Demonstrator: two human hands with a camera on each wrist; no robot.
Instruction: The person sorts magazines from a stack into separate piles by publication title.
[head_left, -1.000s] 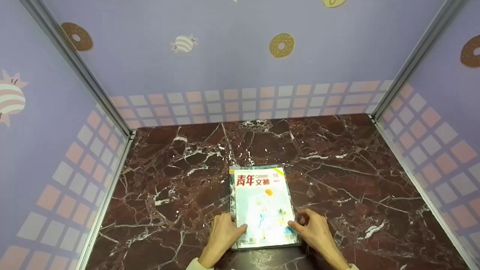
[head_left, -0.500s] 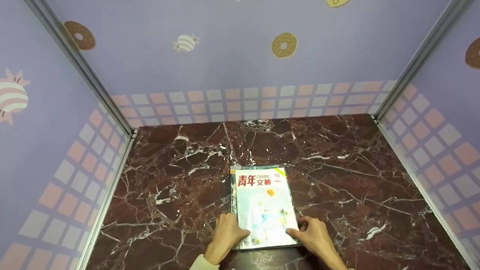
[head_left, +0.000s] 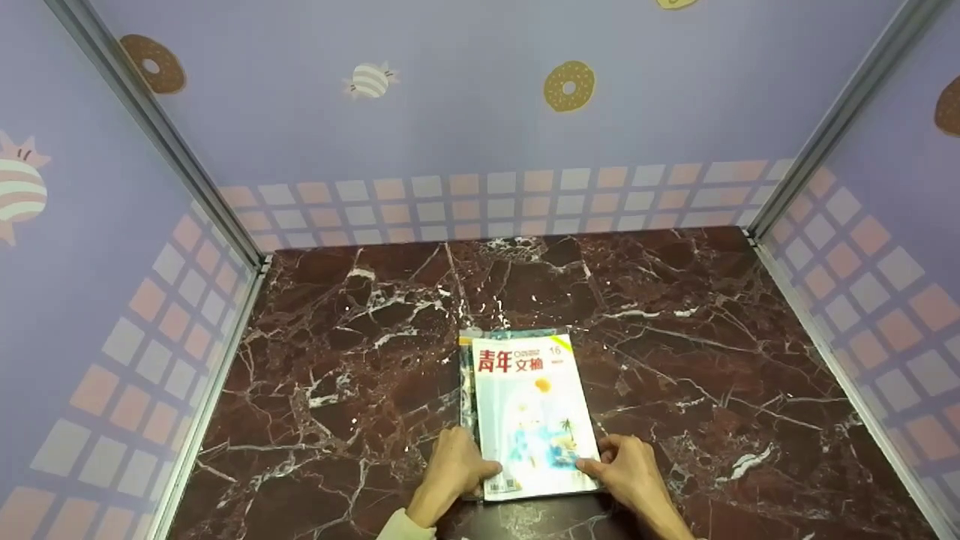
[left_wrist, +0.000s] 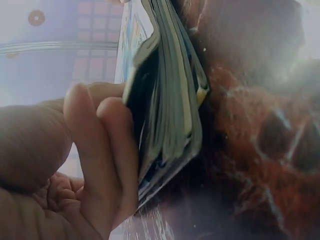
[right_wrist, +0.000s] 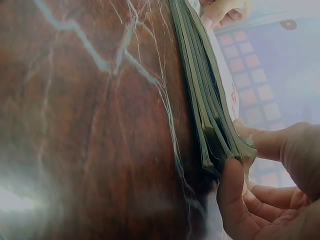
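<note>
Lower centre: left hand (head_left: 454, 469) and right hand (head_left: 628, 465) are pinching a glossy, rectangular, white-and-blue magazine (head_left: 529, 409), which is topping a layered paper stack (head_left: 466, 390) on a white-veined dark-red table (head_left: 360, 412).

Two hands (head_left: 454, 466), at least two stacked magazines (head_left: 529, 401), one marbled tabletop (head_left: 360, 390), three patterned walls (head_left: 465, 127), two corner posts (head_left: 160, 132)

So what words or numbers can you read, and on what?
"青年文摘": red title on the top magazine.
"16": upper right of that magazine.
Too small or blurred: print beside the title, below "16" and along the lower edge.
Magazine beneath: nothing readable.
</note>
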